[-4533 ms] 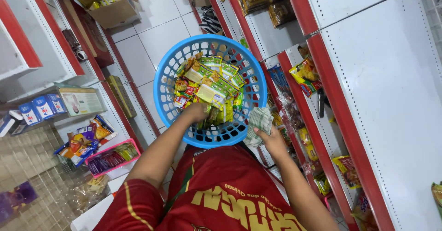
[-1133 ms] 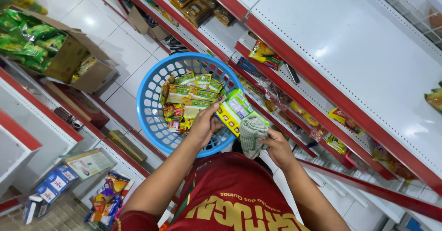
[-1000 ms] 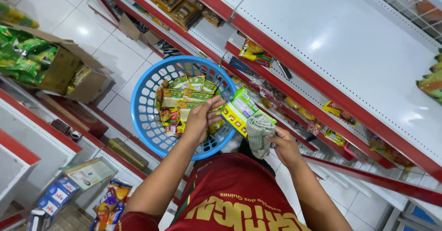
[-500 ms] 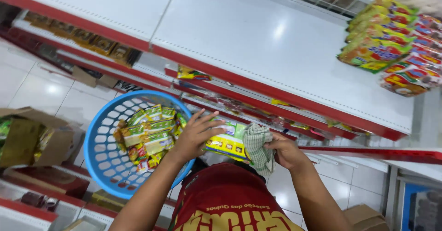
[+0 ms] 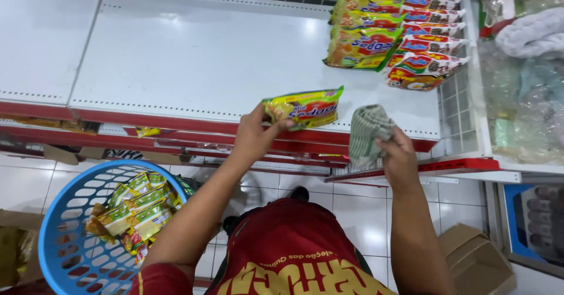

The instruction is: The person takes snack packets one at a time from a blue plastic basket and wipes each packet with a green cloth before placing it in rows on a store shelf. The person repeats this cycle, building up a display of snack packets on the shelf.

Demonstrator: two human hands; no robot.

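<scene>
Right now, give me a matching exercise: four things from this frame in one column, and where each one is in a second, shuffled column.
Things:
1. yellow packet
2. checked cloth
3. blue basket
4. stacked packets

Places:
A. on the white shelf, at its far right end
B. held in the left hand
C. low at the left, above the tiled floor
D. gripped in the right hand

Pairs: 1-B, 2-D, 3-C, 4-A
</scene>
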